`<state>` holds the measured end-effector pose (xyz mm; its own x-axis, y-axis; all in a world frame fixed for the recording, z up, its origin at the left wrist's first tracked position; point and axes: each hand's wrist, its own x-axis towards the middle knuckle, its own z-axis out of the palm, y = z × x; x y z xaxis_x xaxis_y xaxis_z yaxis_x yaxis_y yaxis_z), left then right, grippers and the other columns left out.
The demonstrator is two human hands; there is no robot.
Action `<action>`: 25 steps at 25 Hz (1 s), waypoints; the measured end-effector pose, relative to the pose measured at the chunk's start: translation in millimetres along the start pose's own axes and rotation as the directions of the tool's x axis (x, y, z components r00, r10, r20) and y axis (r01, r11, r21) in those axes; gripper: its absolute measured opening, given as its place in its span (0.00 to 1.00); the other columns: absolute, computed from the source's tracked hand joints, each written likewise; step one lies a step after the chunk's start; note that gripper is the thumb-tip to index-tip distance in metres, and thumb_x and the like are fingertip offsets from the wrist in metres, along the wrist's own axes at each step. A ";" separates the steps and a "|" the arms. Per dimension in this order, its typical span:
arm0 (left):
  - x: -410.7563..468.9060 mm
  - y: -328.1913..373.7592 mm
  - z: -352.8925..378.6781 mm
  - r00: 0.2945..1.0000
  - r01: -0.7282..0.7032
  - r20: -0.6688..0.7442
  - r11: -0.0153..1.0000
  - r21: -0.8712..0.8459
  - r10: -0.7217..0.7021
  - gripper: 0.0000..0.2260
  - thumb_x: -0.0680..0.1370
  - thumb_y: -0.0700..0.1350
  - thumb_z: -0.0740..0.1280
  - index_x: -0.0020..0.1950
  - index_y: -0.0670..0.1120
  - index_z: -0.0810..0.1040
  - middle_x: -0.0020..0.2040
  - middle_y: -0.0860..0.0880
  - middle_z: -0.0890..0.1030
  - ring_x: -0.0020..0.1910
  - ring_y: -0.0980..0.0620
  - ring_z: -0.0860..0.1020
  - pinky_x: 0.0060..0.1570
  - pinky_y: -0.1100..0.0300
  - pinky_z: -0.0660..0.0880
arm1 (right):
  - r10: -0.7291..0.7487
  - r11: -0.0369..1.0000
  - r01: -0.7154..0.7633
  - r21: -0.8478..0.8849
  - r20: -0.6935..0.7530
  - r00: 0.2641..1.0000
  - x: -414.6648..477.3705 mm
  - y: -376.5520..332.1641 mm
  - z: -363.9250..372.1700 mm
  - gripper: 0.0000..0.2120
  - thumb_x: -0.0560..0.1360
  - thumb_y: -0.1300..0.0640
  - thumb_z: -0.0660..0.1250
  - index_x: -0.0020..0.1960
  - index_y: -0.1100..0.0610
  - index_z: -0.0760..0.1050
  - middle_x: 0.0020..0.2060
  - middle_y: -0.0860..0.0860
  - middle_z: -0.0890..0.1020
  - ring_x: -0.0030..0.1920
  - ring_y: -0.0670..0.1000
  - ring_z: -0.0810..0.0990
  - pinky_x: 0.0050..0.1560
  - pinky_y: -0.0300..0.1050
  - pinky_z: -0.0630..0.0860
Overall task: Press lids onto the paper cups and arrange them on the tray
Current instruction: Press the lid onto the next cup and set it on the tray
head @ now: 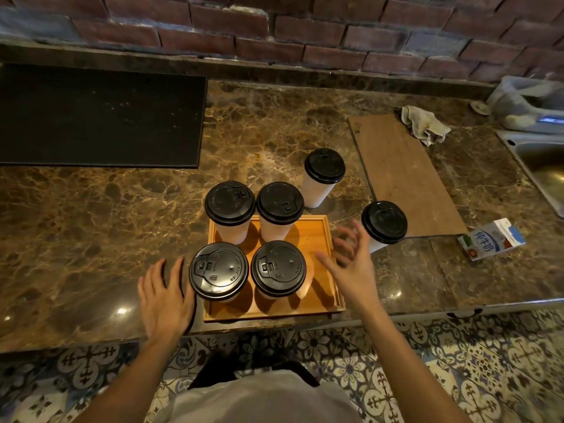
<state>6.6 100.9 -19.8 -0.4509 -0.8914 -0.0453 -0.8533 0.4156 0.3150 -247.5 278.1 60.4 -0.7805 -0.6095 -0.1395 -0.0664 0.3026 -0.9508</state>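
A wooden tray (317, 236) sits at the counter's front edge. Several white paper cups with black lids stand on it in two rows, among them the front left cup (218, 271) and the front right cup (278, 269). Two more lidded cups stand off the tray on the counter: one behind it (324, 175) and one to its right (384, 222). My left hand (166, 296) lies flat and open on the counter beside the tray's left side. My right hand (351, 257) hovers open over the tray's right edge, fingers spread, just left of the right-hand cup.
A black mat (97, 117) covers the back left of the marble counter. A wooden board (403, 175) with a crumpled cloth (425, 125) lies at the right. A small milk carton (491, 239) lies on its side, and a sink (540, 166) is at the far right.
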 end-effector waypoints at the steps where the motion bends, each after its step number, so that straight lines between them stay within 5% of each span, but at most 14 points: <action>1: 0.3 1.0 0.0 1.000 0.011 0.018 1.000 0.025 -0.012 0.25 0.78 0.49 0.61 0.74 0.41 0.64 0.72 0.33 0.62 0.72 0.35 0.58 0.72 0.42 0.49 | 0.002 1.000 -0.001 0.020 -0.037 0.999 14.7 -6.4 1.8 0.47 0.67 0.54 0.77 0.77 0.48 0.52 0.69 0.46 0.69 0.68 0.46 0.72 0.61 0.36 0.72; 4: 0.4 2.2 1.4 0.999 0.021 0.037 0.997 0.074 -0.024 0.31 0.74 0.54 0.55 0.75 0.44 0.62 0.73 0.35 0.61 0.73 0.36 0.57 0.73 0.46 0.46 | 0.036 0.999 -0.034 0.025 -0.092 0.995 61.0 -16.6 18.3 0.50 0.68 0.52 0.78 0.79 0.52 0.48 0.75 0.51 0.63 0.71 0.50 0.67 0.66 0.42 0.69; 7: 3.9 2.6 3.5 0.999 0.043 0.022 0.996 0.074 -0.045 0.30 0.75 0.52 0.65 0.74 0.45 0.63 0.72 0.36 0.62 0.73 0.38 0.57 0.73 0.44 0.49 | 0.094 0.995 -0.090 0.042 -0.109 0.990 99.3 -13.7 33.5 0.52 0.70 0.51 0.77 0.79 0.54 0.45 0.78 0.54 0.58 0.76 0.54 0.60 0.75 0.53 0.61; 13: 8.5 -3.1 7.8 0.998 0.054 0.035 0.995 0.078 -0.057 0.33 0.72 0.60 0.58 0.74 0.47 0.63 0.72 0.38 0.61 0.73 0.39 0.56 0.73 0.47 0.46 | 0.037 0.998 -0.046 -0.038 -0.209 0.977 148.3 2.1 52.3 0.46 0.67 0.56 0.79 0.76 0.57 0.56 0.73 0.56 0.68 0.74 0.54 0.65 0.74 0.49 0.62; 17: 9.0 -3.4 11.2 0.998 0.051 0.016 0.995 0.091 -0.053 0.34 0.72 0.54 0.71 0.74 0.46 0.63 0.72 0.38 0.62 0.72 0.39 0.57 0.73 0.43 0.51 | 0.034 0.999 -0.027 0.026 -0.326 0.945 157.1 11.2 64.2 0.43 0.66 0.56 0.80 0.74 0.55 0.60 0.69 0.54 0.72 0.71 0.52 0.70 0.72 0.46 0.65; 21: 9.4 -2.3 12.5 0.999 0.049 -0.020 0.996 0.071 -0.048 0.34 0.72 0.52 0.73 0.74 0.47 0.63 0.72 0.38 0.62 0.72 0.39 0.57 0.73 0.44 0.51 | -0.002 1.000 0.005 0.010 -0.365 0.931 158.6 18.2 64.8 0.43 0.65 0.54 0.80 0.74 0.54 0.62 0.69 0.53 0.73 0.70 0.50 0.70 0.69 0.39 0.65; 25: 8.0 -0.6 9.0 0.999 0.046 -0.014 0.995 0.086 -0.045 0.34 0.71 0.53 0.72 0.74 0.47 0.63 0.73 0.39 0.62 0.72 0.39 0.56 0.73 0.44 0.51 | -0.046 0.999 0.038 -0.030 -0.350 0.936 156.5 6.6 55.9 0.41 0.65 0.53 0.80 0.73 0.53 0.64 0.68 0.50 0.74 0.69 0.47 0.71 0.72 0.45 0.67</action>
<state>1.1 95.1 -28.9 -0.4087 -0.9115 -0.0462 -0.8923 0.3884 0.2300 -335.3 143.8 16.9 -0.9447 -0.3278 0.0099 -0.1144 0.3009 -0.9468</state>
